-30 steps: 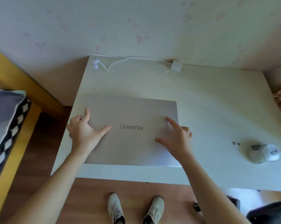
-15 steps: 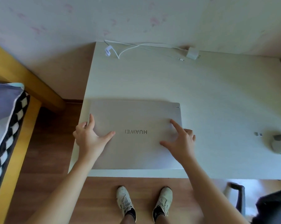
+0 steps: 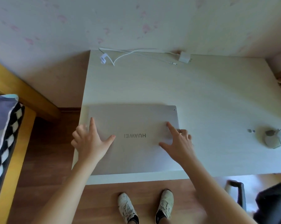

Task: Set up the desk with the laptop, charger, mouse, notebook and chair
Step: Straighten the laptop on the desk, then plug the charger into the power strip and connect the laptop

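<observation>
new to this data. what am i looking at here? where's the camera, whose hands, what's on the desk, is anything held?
No robot here: a person works bare-handed. The single picture comes from a wide-angle camera on their head, looking down, so you see their own arms and shoes. The left hand and right hand lie flat, fingers spread, on the closed lid of a silver laptop at the near left of the white desk. Neither hand grips anything. By the wall lies a white charger with its cable. A mouse sits at the right edge. No notebook shows.
</observation>
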